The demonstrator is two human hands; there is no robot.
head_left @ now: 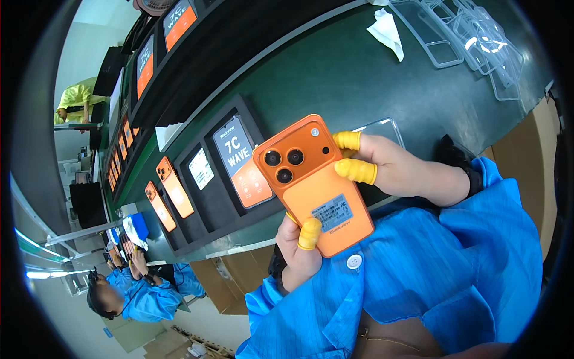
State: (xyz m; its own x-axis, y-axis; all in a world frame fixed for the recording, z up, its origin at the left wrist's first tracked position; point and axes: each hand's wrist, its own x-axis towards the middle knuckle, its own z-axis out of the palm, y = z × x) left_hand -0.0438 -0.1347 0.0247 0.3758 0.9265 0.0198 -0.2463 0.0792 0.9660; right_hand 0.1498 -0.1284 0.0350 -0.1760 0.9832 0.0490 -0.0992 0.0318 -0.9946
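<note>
Both my hands hold an orange smartphone (pixel 305 203), tilted, its back toward me. Three dark lenses sit on its raised camera block, and a grey printed label lies on the lower back. My left hand (pixel 297 248) is closed on the left long edge, its thumb over the back. My right hand (pixel 382 164) grips the right edge near the camera block. Yellow finger cots (pixel 359 171) cover fingertips on both hands. Partly hidden behind the right hand is a clear phone case (pixel 388 127) on the green table (pixel 311 84).
A black foam tray (pixel 206 218) holds two orange phones (pixel 174 190), a white label card (pixel 201 169) and a dark-and-orange printed panel (pixel 239 161). Clear cases (pixel 478 42) and a white tissue (pixel 386 33) lie far right. A co-worker in blue (pixel 146 296) sits left; another person wears yellow (pixel 78 99).
</note>
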